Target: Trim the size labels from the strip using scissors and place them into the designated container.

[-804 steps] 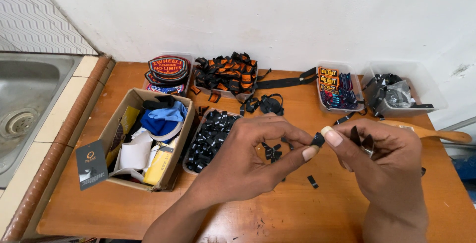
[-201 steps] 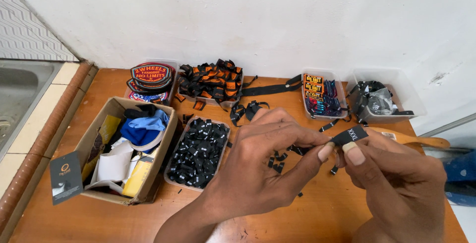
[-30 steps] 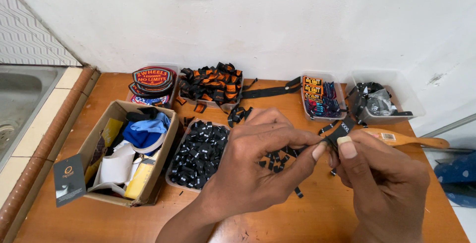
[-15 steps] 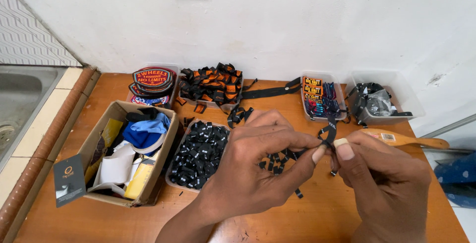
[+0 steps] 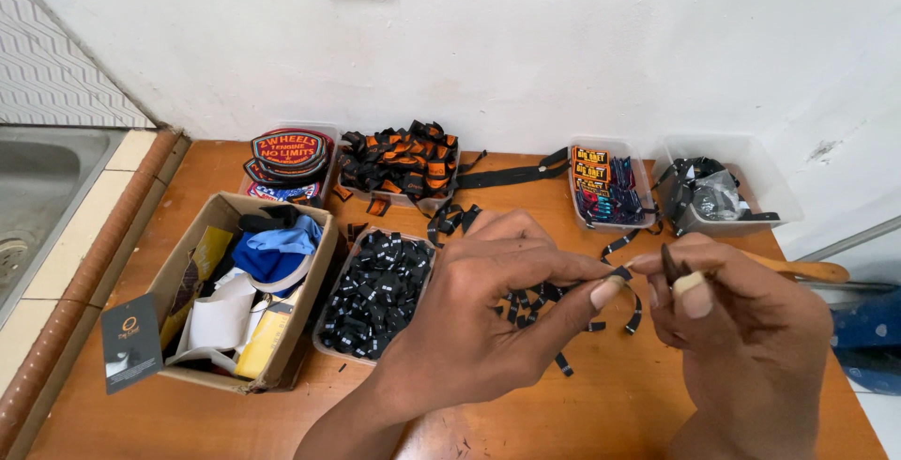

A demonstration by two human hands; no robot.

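Both my hands hover over the wooden table (image 5: 188, 418) at centre right. My left hand (image 5: 479, 314) pinches one end of a short black ribbon strip (image 5: 631, 293) between thumb and forefinger. The strip curls down between the hands. My right hand (image 5: 737, 324) pinches a small dark piece (image 5: 669, 263) at its fingertips, close to the strip's other end. Under the hands lies a loose pile of black ribbon pieces (image 5: 530, 302). To their left stands a clear tray of folded black labels (image 5: 375, 291).
A cardboard box (image 5: 178, 277) of cloth and paper scraps sits at left, beside a steel sink (image 5: 38, 197). Along the wall: round embroidered patches (image 5: 286, 152), a tray of orange-black labels (image 5: 399, 161), a tray of coloured labels (image 5: 601, 188), a clear tub (image 5: 727, 192) with dark parts. A wooden handle (image 5: 798, 268) lies at right.
Over the last second the hands stayed together over the pile. The black strip has gone from upright between the fingertips to a downward curl, and my right hand has shifted slightly right.
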